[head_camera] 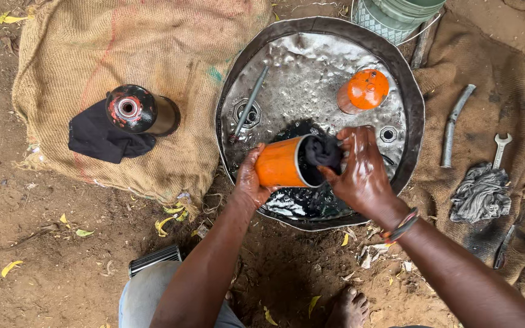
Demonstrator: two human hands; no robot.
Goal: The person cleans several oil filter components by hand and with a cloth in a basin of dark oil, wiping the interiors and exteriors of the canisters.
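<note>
head view: the left hand [251,181] grips the orange canister [281,163] on its side over the dented metal basin [311,73]; the right hand [360,170] closes on a black rag [323,150] stuffed in its mouth. it looks rigid, light, oil-slick, best held round the body; the canister's inside and the right fingertips are hidden.

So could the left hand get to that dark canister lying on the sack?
Probably not right now: the left hand is holding the orange canister. The path over the sack to the dark canister looks unblocked.
</note>
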